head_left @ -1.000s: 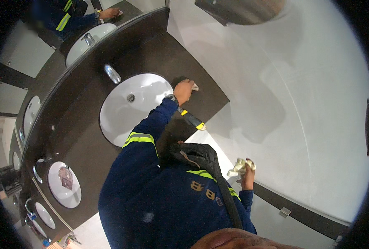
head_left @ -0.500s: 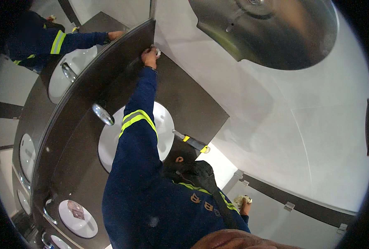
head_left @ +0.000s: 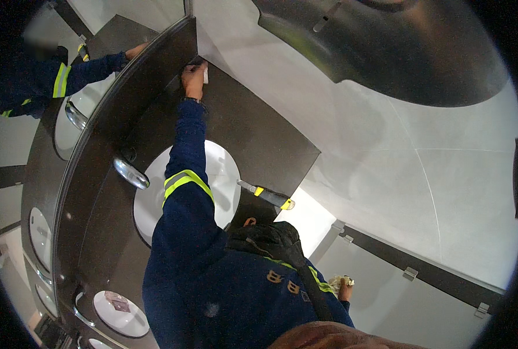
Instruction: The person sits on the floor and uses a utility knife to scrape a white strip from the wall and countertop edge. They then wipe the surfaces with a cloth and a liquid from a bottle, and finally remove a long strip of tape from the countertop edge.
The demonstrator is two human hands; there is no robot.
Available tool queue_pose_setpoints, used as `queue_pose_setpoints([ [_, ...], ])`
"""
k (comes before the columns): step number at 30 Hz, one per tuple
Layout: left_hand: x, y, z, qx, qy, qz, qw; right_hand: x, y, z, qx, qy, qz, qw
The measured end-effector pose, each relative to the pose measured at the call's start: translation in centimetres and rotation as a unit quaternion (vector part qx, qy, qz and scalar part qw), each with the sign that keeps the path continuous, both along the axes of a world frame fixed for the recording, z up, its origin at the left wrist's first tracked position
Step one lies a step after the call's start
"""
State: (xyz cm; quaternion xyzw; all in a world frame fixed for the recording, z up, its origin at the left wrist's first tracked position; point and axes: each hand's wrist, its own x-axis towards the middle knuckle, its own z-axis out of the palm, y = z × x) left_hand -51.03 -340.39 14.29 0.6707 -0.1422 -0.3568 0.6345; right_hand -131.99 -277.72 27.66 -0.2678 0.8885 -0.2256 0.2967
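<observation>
My left arm, in a navy sleeve with a yellow-green reflective band, reaches across a round white sink (head_left: 221, 168). At the far corner of the dark countertop (head_left: 270, 142), my left hand (head_left: 193, 81) is closed around a small white wad (head_left: 205, 75), cloth or paper, against the wall. Fingers partly hide it. Low on the right, beside my body, my right hand (head_left: 345, 289) grips a crumpled off-white cloth or paper (head_left: 336, 282). A hand tool (head_left: 268, 195) with a black and yellow handle and a grey end lies by the sink's right rim.
A chrome faucet (head_left: 132, 173) arches over the sink's left side. Along the counter, another sink (head_left: 119, 314) contains a brownish flat piece (head_left: 117, 301). A large metal fixture (head_left: 398, 55) juts from the white wall (head_left: 381, 174). The mirror (head_left: 35, 192) runs along the left.
The view has shifted slightly, so the counter and my left arm sit further left. My left hand has turned a little in the corner, still on the white wad. My right hand looks unchanged.
</observation>
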Motion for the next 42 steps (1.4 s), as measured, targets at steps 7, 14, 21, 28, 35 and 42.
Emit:
queue_pose_setpoints([
  [7, -0.6, 3.9, 1.9, -0.105, 0.126, -0.041, 0.986, 2.7, -1.8, 1.8, 0.068, 0.003, -0.003, 0.998],
  [14, 2.7, 5.8, 3.2, -0.181, 0.261, -0.113, 0.942, -1.1, -4.1, -1.1, 0.005, 0.002, 0.069, 0.998],
  [21, -0.8, 8.9, 5.6, -0.19, 0.037, -0.144, 0.971, 0.0, -4.7, -1.0, -0.008, -0.023, 0.049, 0.998],
  [28, -3.9, 11.8, 7.4, 0.09, -0.599, -0.073, 0.792, -2.7, -2.5, -1.1, 0.063, 0.024, 0.102, 0.992],
  [35, 0.0, 8.8, 3.2, 0.167, -0.481, -0.12, 0.853, -0.9, -3.6, -1.5, 0.056, -0.006, 0.068, 0.996],
  [42, 3.2, 3.3, 2.4, -0.018, -0.358, 0.116, 0.926, 0.0, -4.8, -0.9, 0.007, -0.029, 0.052, 0.998],
])
